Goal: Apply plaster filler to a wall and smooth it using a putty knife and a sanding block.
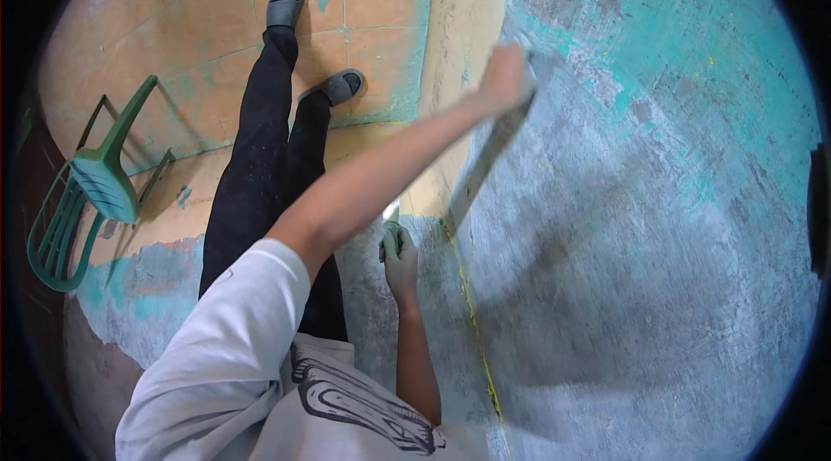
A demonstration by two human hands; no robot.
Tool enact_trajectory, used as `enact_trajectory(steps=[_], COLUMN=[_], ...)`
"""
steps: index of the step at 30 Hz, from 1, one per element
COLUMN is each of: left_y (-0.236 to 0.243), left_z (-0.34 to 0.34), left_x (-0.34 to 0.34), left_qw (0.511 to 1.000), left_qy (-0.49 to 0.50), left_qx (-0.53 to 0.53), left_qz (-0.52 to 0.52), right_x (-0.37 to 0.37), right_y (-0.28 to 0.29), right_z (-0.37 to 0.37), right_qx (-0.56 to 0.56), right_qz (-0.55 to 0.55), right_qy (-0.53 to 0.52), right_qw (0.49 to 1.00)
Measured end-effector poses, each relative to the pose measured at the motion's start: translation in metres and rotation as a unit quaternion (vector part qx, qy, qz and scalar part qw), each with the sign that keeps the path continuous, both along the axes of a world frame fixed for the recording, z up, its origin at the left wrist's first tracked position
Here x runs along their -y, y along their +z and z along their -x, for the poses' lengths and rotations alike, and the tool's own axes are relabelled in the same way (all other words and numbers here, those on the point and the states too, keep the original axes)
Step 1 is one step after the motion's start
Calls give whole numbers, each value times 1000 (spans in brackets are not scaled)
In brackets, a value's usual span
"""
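My left hand [506, 76], blurred by motion, reaches across my body to the wall [606, 288]. Its fingers are closed on a flat grey tool [538, 73] pressed against the wall surface; the smear hides its exact kind. Low in front of my body, my right hand [398, 255] is closed around a putty knife, whose pale bright blade [392, 212] points away from me. Grey-green residue coats its fingers. The wall carries streaky grey-white coating, with turquoise paint [692, 54] showing in its upper part.
A green plastic chair [104, 180] stands at the left. Orange tiles [208, 54] cover the floor beyond a step edge, where my grey slippers [286, 4] show. A yellow line [472, 314] runs along the wall's base. A dark object [818, 210] sits at the right rim.
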State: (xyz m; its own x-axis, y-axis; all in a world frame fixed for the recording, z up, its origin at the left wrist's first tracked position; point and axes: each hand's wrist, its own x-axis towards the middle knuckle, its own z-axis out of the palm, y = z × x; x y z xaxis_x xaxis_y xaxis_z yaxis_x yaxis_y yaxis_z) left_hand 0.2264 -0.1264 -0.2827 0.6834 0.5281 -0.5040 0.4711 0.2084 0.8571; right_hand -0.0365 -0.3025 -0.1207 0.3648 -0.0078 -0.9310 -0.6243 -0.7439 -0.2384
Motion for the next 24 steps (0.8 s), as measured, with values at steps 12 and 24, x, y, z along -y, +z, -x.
enact_trajectory(steps=[12, 24], left_y=[48, 81], left_z=[2, -3], left_x=[1, -7], left_qw=[998, 995], left_qy=[-16, -54], left_qx=[52, 78], left_qz=[-30, -29], right_x=[-5, 1], right_y=[6, 7], right_z=[0, 2], right_qx=[6, 14], right_qz=[-3, 16], right_qy=[-20, -14], right_qw=[1000, 1000])
